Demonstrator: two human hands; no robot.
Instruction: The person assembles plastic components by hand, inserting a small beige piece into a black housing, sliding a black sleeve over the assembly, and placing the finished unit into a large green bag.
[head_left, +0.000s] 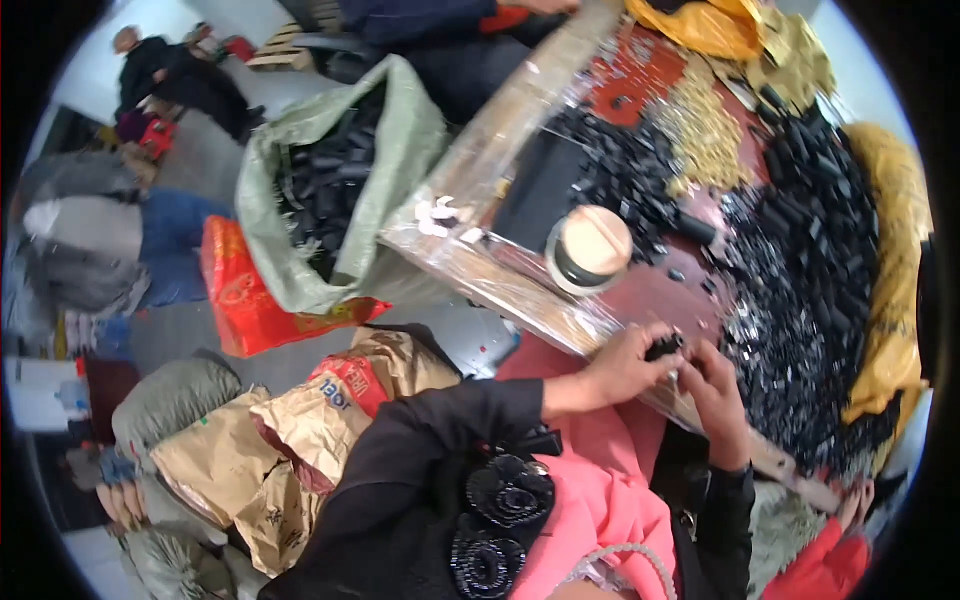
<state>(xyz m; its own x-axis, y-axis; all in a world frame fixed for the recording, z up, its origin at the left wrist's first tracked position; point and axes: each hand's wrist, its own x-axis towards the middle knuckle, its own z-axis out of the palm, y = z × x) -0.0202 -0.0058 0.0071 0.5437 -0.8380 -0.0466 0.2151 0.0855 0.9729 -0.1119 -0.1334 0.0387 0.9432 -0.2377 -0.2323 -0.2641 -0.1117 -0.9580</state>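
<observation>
black small part point(664, 347) pinched between both hands, left hand point(622, 366) curled, right hand point(716, 392) fingers bent, at table edge point(560, 318).

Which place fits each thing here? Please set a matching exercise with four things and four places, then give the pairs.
Things:
1. small black part
2. round jar
3. green woven sack
4. red bag

Places:
A. on the floor, below the sack
B. between the left hand and right hand
C. left of the table, full of black pieces
D. upright on the table, beyond the hands

Pairs: 1-B, 2-D, 3-C, 4-A
</observation>
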